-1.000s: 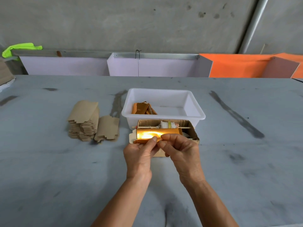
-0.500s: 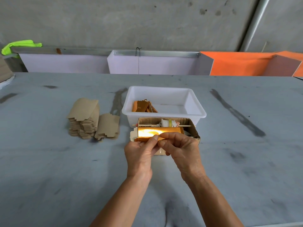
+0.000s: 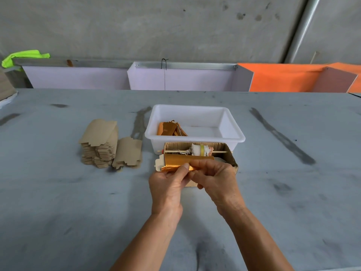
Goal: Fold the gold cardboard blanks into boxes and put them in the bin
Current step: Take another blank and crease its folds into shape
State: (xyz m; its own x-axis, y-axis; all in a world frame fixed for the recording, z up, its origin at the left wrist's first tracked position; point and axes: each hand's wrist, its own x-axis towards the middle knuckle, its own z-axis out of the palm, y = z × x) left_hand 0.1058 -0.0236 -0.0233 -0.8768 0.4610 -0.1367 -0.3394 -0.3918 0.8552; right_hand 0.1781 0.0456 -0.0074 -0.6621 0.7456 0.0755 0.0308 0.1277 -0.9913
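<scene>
Hands: two; left hand and right hand both pinch one shiny gold cardboard blank, fingers closed on its near edge.
Blank position: held just above the grey table, in front of the open brown cardboard box.
Bin: one white plastic bin behind the box, with a few folded gold boxes at its left end; exact count unclear.
Blank piles: two stacks of brown flat cardboard blanks left of the bin.
Brown box contents: one wooden stick with a wrapped roll.

Grey table; blank stacks; white bin; cardboard tray
</scene>
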